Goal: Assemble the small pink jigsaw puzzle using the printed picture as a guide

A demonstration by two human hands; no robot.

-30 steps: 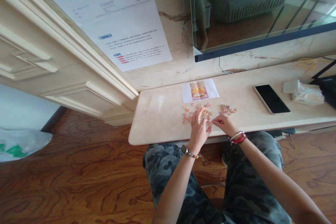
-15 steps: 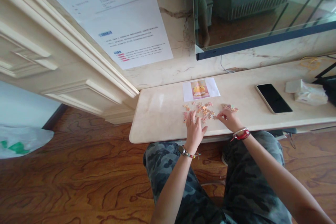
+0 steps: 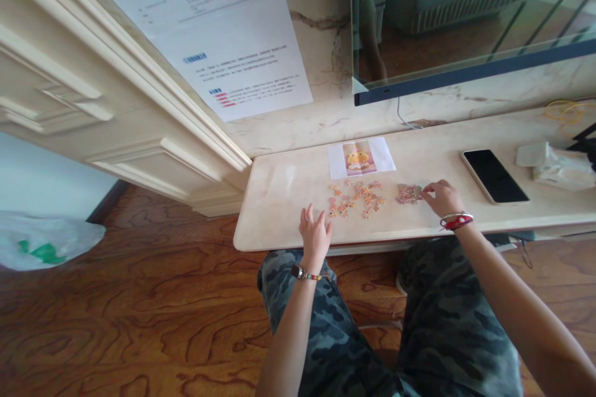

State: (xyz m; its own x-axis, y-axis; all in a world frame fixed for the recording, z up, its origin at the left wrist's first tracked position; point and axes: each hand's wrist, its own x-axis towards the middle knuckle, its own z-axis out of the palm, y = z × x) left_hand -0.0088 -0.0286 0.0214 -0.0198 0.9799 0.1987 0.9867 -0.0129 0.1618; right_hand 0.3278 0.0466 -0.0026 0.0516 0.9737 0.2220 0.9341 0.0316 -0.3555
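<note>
Loose jigsaw puzzle pieces [image 3: 371,198] in pink, orange and yellow lie scattered on the pale tabletop. To their right sits a smaller, tighter cluster of puzzle pieces [image 3: 406,194]. My right hand [image 3: 444,200] is at that cluster's right edge, thumb and fingertips pinched together on a puzzle piece that the fingers mostly cover. Left of the scattered pieces, my left hand [image 3: 315,237] hovers near the table's front edge, its fingers spread and holding nothing. Behind the pieces lies a white sheet with a printed picture [image 3: 358,158] of yellow figures.
A phone [image 3: 495,176] and a plastic-wrapped pack [image 3: 556,164] lie on the tabletop [image 3: 274,208] to the right. Above it hangs a dark screen [image 3: 447,18]. A printed notice [image 3: 209,31] is on the wall beside the panelled door frame [image 3: 135,136].
My right hand has moved right from the scattered pieces to the far side of the smaller cluster. My left hand has drawn left, off the pieces, uncovering them. The view has shifted slightly.
</note>
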